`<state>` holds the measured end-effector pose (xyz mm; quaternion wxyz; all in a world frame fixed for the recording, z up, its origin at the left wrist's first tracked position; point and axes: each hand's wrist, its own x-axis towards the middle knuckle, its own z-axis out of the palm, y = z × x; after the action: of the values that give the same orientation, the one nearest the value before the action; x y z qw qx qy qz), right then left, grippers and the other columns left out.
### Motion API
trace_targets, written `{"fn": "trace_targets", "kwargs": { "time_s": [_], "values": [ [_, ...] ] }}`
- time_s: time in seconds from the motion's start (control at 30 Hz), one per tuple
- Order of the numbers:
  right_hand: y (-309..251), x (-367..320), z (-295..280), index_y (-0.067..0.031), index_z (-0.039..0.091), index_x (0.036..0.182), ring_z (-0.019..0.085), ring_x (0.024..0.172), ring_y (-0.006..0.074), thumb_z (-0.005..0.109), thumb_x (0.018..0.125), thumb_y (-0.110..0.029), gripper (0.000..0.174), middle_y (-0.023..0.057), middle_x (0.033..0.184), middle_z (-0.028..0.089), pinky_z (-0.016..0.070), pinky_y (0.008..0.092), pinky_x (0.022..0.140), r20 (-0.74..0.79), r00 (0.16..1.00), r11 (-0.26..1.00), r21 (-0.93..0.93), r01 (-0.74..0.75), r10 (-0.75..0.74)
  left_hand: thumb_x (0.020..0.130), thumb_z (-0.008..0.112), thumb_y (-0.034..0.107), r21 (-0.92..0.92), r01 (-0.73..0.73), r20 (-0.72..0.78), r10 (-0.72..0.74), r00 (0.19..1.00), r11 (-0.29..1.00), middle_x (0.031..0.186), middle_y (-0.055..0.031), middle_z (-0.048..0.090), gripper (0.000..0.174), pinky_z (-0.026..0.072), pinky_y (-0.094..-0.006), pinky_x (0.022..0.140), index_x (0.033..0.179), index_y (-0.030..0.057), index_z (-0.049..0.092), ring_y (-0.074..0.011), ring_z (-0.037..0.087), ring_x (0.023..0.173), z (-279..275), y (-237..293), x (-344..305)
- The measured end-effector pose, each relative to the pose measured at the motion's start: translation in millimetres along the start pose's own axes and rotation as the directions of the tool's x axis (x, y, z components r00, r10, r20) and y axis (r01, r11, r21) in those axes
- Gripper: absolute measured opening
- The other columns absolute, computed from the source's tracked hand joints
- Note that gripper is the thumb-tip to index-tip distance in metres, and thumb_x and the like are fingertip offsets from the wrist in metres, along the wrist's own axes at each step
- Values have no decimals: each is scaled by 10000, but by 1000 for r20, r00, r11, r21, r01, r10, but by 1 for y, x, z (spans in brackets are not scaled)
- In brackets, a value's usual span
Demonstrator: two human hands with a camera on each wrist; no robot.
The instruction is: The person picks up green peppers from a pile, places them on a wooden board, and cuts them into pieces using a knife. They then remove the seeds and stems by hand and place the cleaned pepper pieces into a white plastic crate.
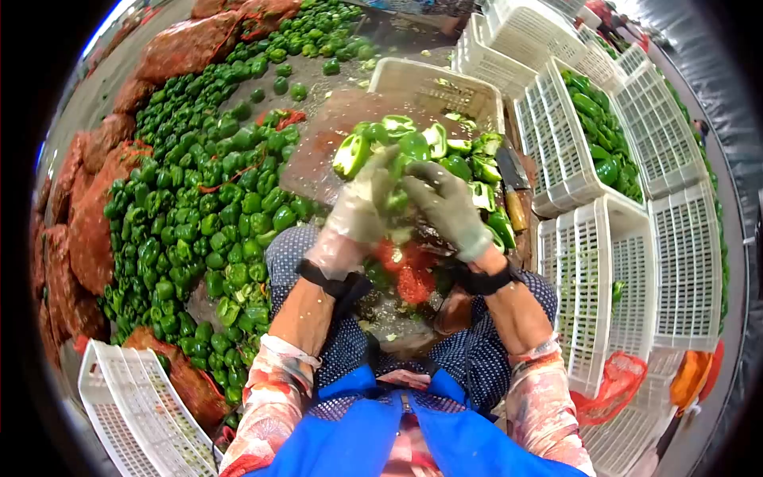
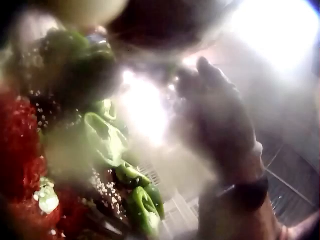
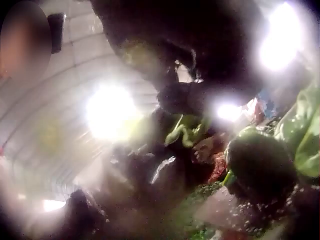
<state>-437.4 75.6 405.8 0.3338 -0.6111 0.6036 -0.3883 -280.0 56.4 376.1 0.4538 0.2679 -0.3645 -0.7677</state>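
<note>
In the head view, the gloved left hand (image 1: 359, 203) is blurred, curled about a green pepper (image 1: 395, 200) between the hands. The gloved right hand (image 1: 451, 205) is close on the other side, fingers bent; whether they grip the pepper is unclear. Cut pepper halves (image 1: 351, 155) and whole peppers lie just beyond the fingertips. A knife (image 1: 513, 171) with a wooden handle lies to the right. The left wrist view shows the right hand (image 2: 217, 115) beside cut pepper pieces (image 2: 105, 140). Dark and blurred, the right hand (image 3: 195, 50) fills the top of the right wrist view.
Many whole green peppers (image 1: 238, 199) cover the floor at left, edged by red net sacks (image 1: 95, 215). White crates (image 1: 572, 278) stand at right, one with long green peppers (image 1: 588, 111). Another crate (image 1: 143, 397) is at lower left. Red netting (image 1: 415, 285) lies below the hands.
</note>
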Motion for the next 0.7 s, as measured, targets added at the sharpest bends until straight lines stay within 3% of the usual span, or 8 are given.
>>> {"fn": "trace_targets", "kwargs": {
  "time_s": [0.07, 0.2, 0.3, 0.33, 0.43, 0.57, 0.63, 0.7],
  "values": [
    [20, 8, 14, 3, 648, 1067, 684, 805, 297, 625, 882, -292, 348, 191, 888, 695, 528, 366, 738, 5, 1000, 996, 91, 2, -3, 953, 575, 236, -153, 65, -60, -75, 995, 986, 1117, -12, 567, 550, 473, -254, 762, 1440, 88, 368, -101, 550, 872, 22, 3, -7],
    [14, 9, 18, -8, 651, 1051, 680, 763, 297, 641, 871, -305, 348, 178, 851, 696, 530, 380, 717, 134, 987, 981, 162, -108, 86, 951, 576, 238, -159, -24, 28, 28, 999, 987, 1175, -29, 571, 566, 489, -276, 821, 1447, 88, 349, -128, 566, 961, 6, -5, 2],
    [-10, 2, 9, -15, 654, 1034, 679, 761, 282, 638, 869, -309, 337, 168, 849, 698, 532, 384, 707, 285, 954, 988, 96, -124, 92, 973, 490, 206, 234, -176, 140, 146, 979, 956, 1324, -117, 508, 551, 479, -296, 933, 1474, 96, 288, -208, 559, 1089, -6, -11, 6],
    [-6, 3, 15, -20, 653, 1028, 678, 783, 282, 630, 864, -305, 329, 172, 868, 694, 531, 382, 722, 422, 900, 971, -147, 188, -111, 959, 522, 197, -29, -101, 30, 101, 994, 995, 1298, -120, 530, 565, 501, -307, 902, 1466, 90, 298, -215, 566, 1087, 2, -9, 10],
    [-6, -26, 17, -52, 635, 1097, 662, 849, 325, 627, 863, -345, 375, 203, 910, 670, 521, 420, 770, 771, 593, 939, 18, 345, -232, 936, 598, 260, -88, -51, -49, 47, 998, 995, 1254, -121, 558, 584, 537, -344, 831, 1430, 82, 342, -240, 593, 1048, -9, -4, 15],
    [6, -23, -13, -72, 590, 1181, 673, 809, 323, 612, 875, -357, 419, 189, 879, 680, 526, 426, 754, 497, 866, 972, -174, 158, -52, 957, 566, 244, -358, -95, 6, 104, 995, 929, 1207, -120, 581, 533, 532, -331, 827, 1417, 76, 356, -226, 601, 1015, -2, -2, 5],
    [12, -14, -6, -102, 545, 1248, 674, 791, 334, 613, 873, -384, 474, 191, 856, 677, 525, 437, 741, 180, 975, 991, 20, 131, -132, 965, 550, 228, -310, -164, -74, 148, 986, 936, 1171, -114, 598, 520, 529, -323, 829, 1419, 71, 352, -215, 606, 998, 1, -7, 11],
    [4, -13, -5, -112, 486, 1293, 671, 791, 338, 606, 879, -404, 521, 207, 849, 667, 527, 444, 719, 226, 974, 947, -307, 98, -28, 948, 491, 58, -184, -153, -27, 150, 988, 971, 1237, -124, 565, 486, 507, -311, 881, 1416, 45, 362, -192, 583, 1050, 4, -10, 13]
  ]
}}
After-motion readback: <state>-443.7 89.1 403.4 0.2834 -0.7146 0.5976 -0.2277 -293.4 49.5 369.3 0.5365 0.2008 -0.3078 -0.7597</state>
